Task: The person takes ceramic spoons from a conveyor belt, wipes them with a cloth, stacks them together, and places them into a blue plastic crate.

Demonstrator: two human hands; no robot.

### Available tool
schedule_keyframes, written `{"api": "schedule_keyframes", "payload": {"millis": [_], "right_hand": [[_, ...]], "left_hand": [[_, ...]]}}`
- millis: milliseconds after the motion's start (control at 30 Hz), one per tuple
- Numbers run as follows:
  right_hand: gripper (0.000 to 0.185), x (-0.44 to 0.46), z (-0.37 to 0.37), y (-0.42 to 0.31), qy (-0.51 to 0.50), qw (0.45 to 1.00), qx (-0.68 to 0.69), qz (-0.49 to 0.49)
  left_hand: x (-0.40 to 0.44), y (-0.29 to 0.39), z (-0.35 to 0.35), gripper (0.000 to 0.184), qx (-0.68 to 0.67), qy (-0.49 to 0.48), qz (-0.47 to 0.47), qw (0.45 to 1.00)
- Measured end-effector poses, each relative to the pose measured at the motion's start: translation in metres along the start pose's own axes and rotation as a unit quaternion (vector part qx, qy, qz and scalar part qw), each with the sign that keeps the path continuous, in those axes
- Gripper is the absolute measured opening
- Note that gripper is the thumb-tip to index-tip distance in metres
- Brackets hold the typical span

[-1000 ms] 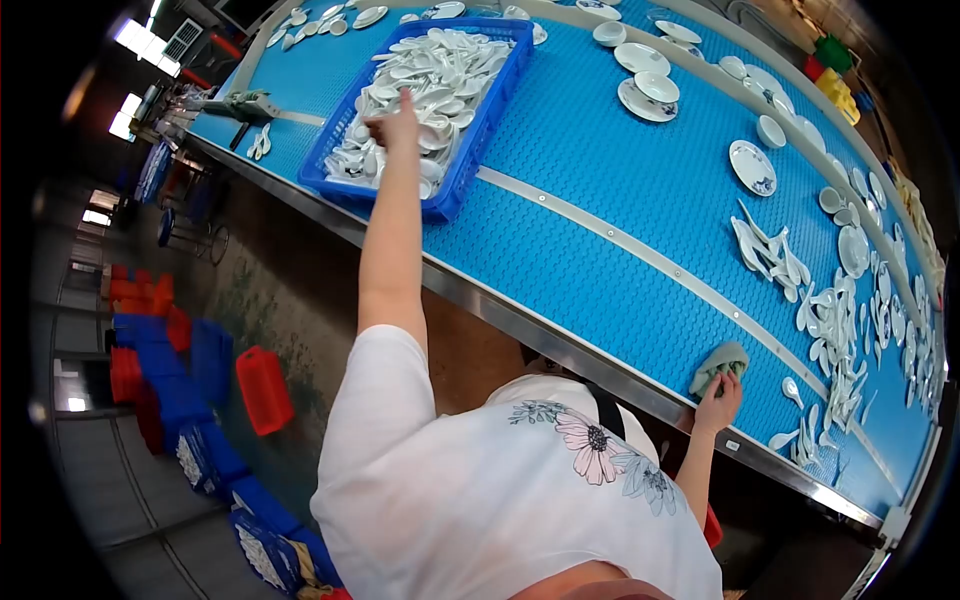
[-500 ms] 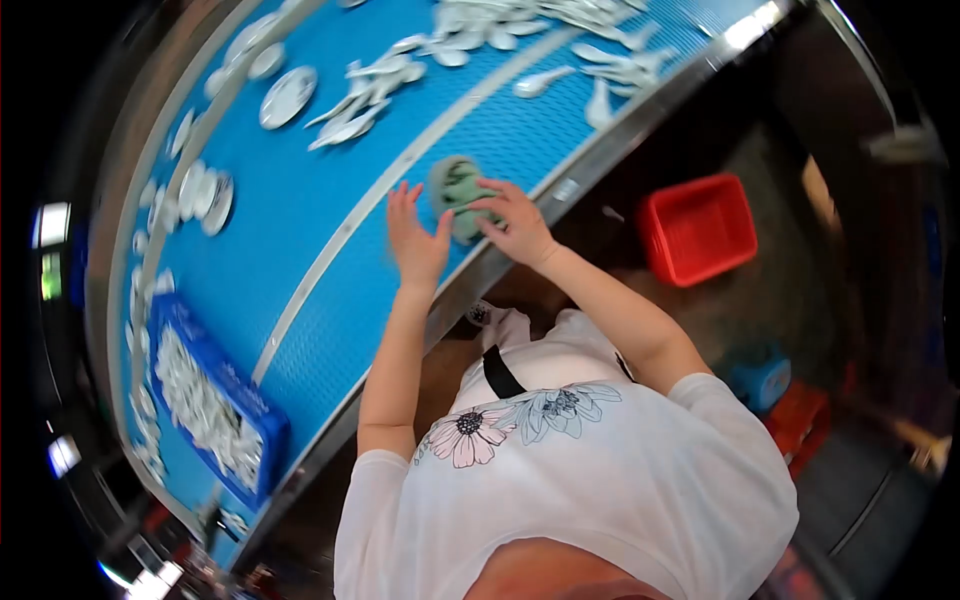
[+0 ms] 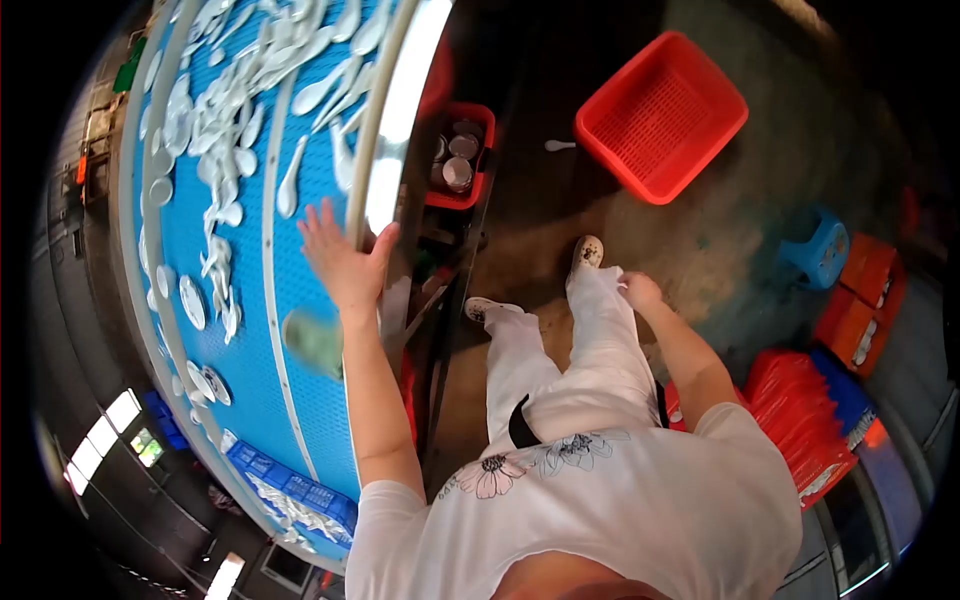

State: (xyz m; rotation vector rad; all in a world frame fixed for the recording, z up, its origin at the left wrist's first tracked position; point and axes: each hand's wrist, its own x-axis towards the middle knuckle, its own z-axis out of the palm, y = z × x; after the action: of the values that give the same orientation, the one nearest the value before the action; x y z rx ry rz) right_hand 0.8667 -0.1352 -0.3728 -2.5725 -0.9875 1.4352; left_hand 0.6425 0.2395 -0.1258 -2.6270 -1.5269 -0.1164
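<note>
My left hand point(image 3: 350, 262) is open with its fingers spread, at the metal edge of the blue textured table surface point(image 3: 255, 320). Just beyond its fingertips lies a white soup spoon point(image 3: 291, 178), with more spoons point(image 3: 335, 90) heaped farther up. A blurred grey-green bundle point(image 3: 314, 343) rests on the blue surface beside my left forearm; its kind cannot be made out. Down by my leg, my right hand point(image 3: 640, 290) is closed, its fingers pinching the fabric of my white trouser leg point(image 3: 600, 310).
A red perforated basket point(image 3: 662, 118) stands on the floor, a white spoon point(image 3: 560, 146) beside it. Under the table edge, another red basket point(image 3: 485, 150) holds round pieces. A blue stool point(image 3: 818, 248) and stacked red crates point(image 3: 800, 420) are at right; a blue crate of spoons point(image 3: 300, 490) sits lower left.
Both hands have left the grey-green bundle. The right hand has dropped to the trouser leg and the left has moved to the table edge. The view has turned toward the floor and red basket.
</note>
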Motion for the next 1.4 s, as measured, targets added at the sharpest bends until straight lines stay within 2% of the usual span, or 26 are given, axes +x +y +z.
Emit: {"api": "schedule_keyframes", "payload": {"millis": [67, 200, 300, 333, 367, 467, 500, 533, 567, 600, 633, 667, 700, 733, 767, 800, 933, 1000, 1067, 1133, 1167, 1200, 1233, 1300, 1367, 1400], "right_hand": [[0.026, 0.026, 0.007, 0.036, -0.090, 0.993, -0.065, 0.045], [0.023, 0.101, 0.024, 0.060, -0.161, 0.981, -0.097, 0.048], [0.016, 0.188, 0.042, 0.061, -0.131, 0.989, -0.048, 0.044], [0.015, 0.226, 0.071, 0.073, -0.099, 0.995, -0.001, 0.033], [0.018, 0.252, 0.065, 0.058, -0.074, 0.996, -0.052, -0.013], [0.026, 0.351, 0.089, 0.029, -0.072, 0.996, 0.018, 0.040], [0.026, 0.383, 0.099, 0.023, -0.084, 0.996, 0.020, 0.037], [0.034, 0.415, 0.111, 0.017, -0.062, 0.997, 0.049, -0.002], [0.042, 0.449, 0.129, 0.011, -0.039, 0.995, 0.079, -0.042], [0.042, 0.490, 0.173, 0.010, 0.161, 0.949, 0.269, -0.035], [0.039, 0.496, 0.130, -0.020, 0.089, 0.978, 0.184, 0.045], [0.033, 0.536, 0.163, -0.012, 0.306, 0.941, 0.132, -0.060], [0.024, 0.596, 0.220, 0.016, 0.377, 0.918, -0.070, -0.103], [0.018, 0.573, 0.167, -0.018, 0.315, 0.918, -0.230, -0.069], [0.018, 0.576, 0.159, -0.026, 0.296, 0.932, -0.209, -0.020], [0.018, 0.582, 0.154, -0.029, 0.190, 0.965, -0.183, 0.015], [0.014, 0.565, 0.161, -0.024, 0.084, 0.986, -0.144, 0.000], [0.014, 0.547, 0.196, -0.007, 0.073, 0.977, -0.151, -0.132], [0.034, 0.496, 0.199, -0.009, 0.031, 0.986, -0.026, -0.159], [0.037, 0.455, 0.228, 0.000, -0.070, 0.992, 0.073, -0.069], [0.036, 0.443, 0.253, 0.013, -0.177, 0.980, 0.090, 0.010], [0.037, 0.413, 0.283, 0.033, -0.171, 0.930, 0.287, 0.157], [0.035, 0.374, 0.227, 0.010, -0.196, 0.974, 0.113, 0.013], [0.036, 0.321, 0.209, 0.002, -0.225, 0.967, 0.108, 0.044], [0.038, 0.263, 0.206, -0.001, -0.211, 0.940, 0.222, 0.151], [0.039, 0.231, 0.219, 0.003, -0.191, 0.961, 0.139, 0.139]], "left_hand": [[0.007, 0.009, 0.005, 0.080, -0.023, 0.019, 0.002, 1.000], [0.001, 0.005, 0.012, 0.080, -0.087, 0.036, -0.023, 0.995], [-0.012, -0.009, 0.015, 0.078, -0.158, 0.015, -0.075, 0.984], [-0.021, -0.024, 0.013, 0.082, -0.108, 0.011, -0.083, 0.991], [-0.026, -0.033, 0.008, 0.082, -0.109, 0.015, -0.081, 0.991], [-0.054, -0.050, -0.004, 0.072, -0.164, 0.062, -0.128, 0.976], [-0.047, -0.045, -0.023, 0.071, -0.081, -0.091, -0.115, 0.986], [-0.062, -0.084, -0.042, 0.075, -0.171, -0.005, -0.196, 0.966], [-0.064, -0.084, -0.046, 0.075, -0.161, 0.021, -0.225, 0.961], [-0.061, -0.068, -0.038, 0.075, -0.127, 0.017, -0.238, 0.963], [-0.060, -0.057, -0.035, 0.075, -0.104, 0.017, -0.251, 0.962], [-0.060, -0.051, -0.029, 0.075, -0.089, 0.016, -0.252, 0.963], [-0.058, -0.047, -0.026, 0.076, -0.076, 0.016, -0.266, 0.961], [-0.057, -0.043, -0.026, 0.076, -0.064, 0.016, -0.279, 0.958], [-0.056, -0.039, -0.026, 0.076, -0.053, 0.016, -0.292, 0.955], [-0.054, -0.035, -0.025, 0.076, -0.045, 0.016, -0.296, 0.954], [-0.055, -0.027, -0.022, 0.077, -0.033, 0.016, -0.316, 0.948], [-0.057, -0.026, -0.023, 0.077, -0.038, 0.019, -0.320, 0.946], [-0.058, -0.024, -0.025, 0.078, -0.045, 0.022, -0.322, 0.945], [-0.062, -0.024, -0.030, 0.078, -0.054, 0.028, -0.322, 0.945], [-0.064, -0.024, -0.033, 0.078, -0.058, 0.030, -0.322, 0.945], [-0.066, -0.024, -0.035, 0.078, -0.064, 0.035, -0.320, 0.945], [-0.069, -0.024, -0.037, 0.078, -0.072, 0.039, -0.317, 0.945], [-0.077, -0.023, -0.043, 0.079, -0.082, 0.049, -0.309, 0.946], [-0.082, -0.021, -0.042, 0.079, -0.087, 0.058, -0.298, 0.949], [-0.082, -0.021, -0.036, 0.079, -0.093, 0.059, -0.289, 0.951]]}}
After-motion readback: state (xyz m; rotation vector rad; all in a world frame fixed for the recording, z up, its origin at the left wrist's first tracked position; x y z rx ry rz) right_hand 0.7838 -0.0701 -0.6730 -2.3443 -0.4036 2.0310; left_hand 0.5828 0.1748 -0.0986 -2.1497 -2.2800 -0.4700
